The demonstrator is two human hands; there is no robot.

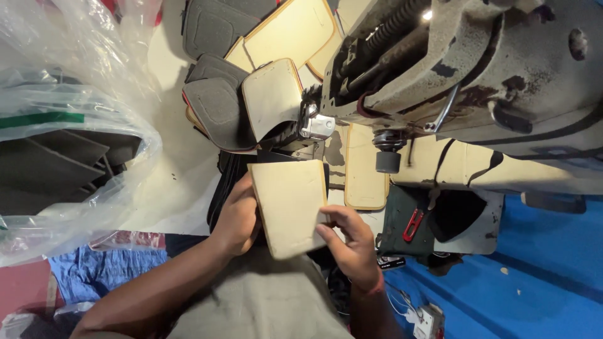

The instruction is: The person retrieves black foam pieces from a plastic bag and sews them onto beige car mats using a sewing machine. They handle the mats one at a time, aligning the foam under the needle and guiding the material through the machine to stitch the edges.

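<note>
— Hands first: where did the panel sit between them?

— The flat, cream-coloured rectangular foam-backed panel (290,207) was held up in front of the person's chest, both hands on it. The left hand (237,220) was wrapped round its left long edge, fingers mostly hidden behind the piece, so I could not tell how they lay. The right hand (352,242) pinched the lower right edge, thumb on the face and the fingers curled under.

— And its long axis?

— It ran from the body away toward the grey, worn sewing machine head (465,75), tilted a little to the left. The far short edge pointed at the small metal presser foot (317,125), near it but not touching.

— Which hand was nearer the machine?

— The left one, judged by its grip higher along the edge. The right sat closer to the body, at the near corner.

— Arm pose?

— Both forearms rose from the bottom of the view, elbows out, wrists bent inward so the panel faced the camera.

— What lay around it?

— Beyond the foot, a pile of grey and cream stitched pads (245,94). Another cream panel (365,166) lay flat on the table under the machine arm. On the left, a clear plastic bag of dark pieces (69,144). On the right, a pair of red-handled snips (412,225) on a dark cloth.
</note>
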